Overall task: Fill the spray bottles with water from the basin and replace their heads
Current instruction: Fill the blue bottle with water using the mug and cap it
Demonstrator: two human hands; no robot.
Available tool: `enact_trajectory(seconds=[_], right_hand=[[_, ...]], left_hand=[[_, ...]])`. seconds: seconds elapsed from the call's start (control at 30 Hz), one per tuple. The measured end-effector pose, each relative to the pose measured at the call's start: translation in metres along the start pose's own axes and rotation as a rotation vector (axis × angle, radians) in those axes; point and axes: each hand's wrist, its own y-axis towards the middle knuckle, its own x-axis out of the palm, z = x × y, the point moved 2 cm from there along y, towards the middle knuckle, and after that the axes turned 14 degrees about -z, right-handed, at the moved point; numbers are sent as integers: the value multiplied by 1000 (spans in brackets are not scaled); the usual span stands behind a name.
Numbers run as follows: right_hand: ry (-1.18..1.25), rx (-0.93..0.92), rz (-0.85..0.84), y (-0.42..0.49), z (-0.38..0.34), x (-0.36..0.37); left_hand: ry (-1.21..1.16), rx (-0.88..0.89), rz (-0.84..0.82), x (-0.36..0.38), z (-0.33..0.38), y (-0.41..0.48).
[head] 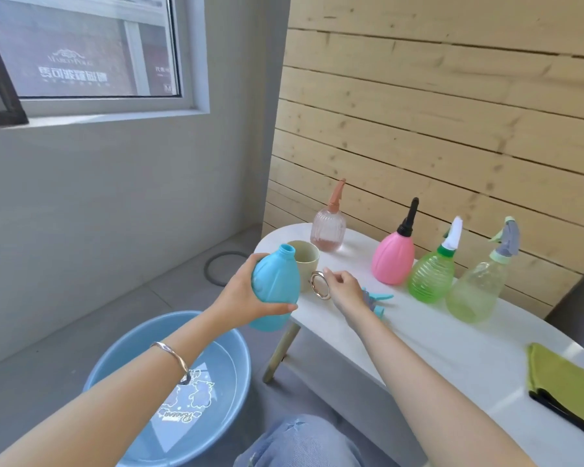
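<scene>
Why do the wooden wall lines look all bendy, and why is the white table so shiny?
Head view: the wide-angle lens curves the wooden wall planks and tilts the window frame near the edges. Head view: daylight glares off the white table, bleaching its top. Head view: the basin water reflects light over its printed picture, and the whole frame looks slightly soft.

The headless plastic bottle [275,284] is sky blue, the round basin [231,342] pale blue with a white cartoon print, the cup's ring handle [312,283] gold, and 4 others are a ribbed rosy bottle [328,232], fluted pink bottle [393,261], ringed green bottle [430,279] and greenish clear bottle [474,293].
</scene>
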Motion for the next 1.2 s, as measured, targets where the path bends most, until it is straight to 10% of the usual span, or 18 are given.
enact_trajectory(seconds=[0.5,0.83,1.2], right_hand=[[195,-393,-37,-4,-52,83],[279,-277,-279,56,-4,235],[-444,-368,-424,91,117,299]], left_hand=[[-151,-178,232,-93,-117,-50],[-234,-331,393,-120,-255,-64],[-281,-487,411,-89,-369,-92]])
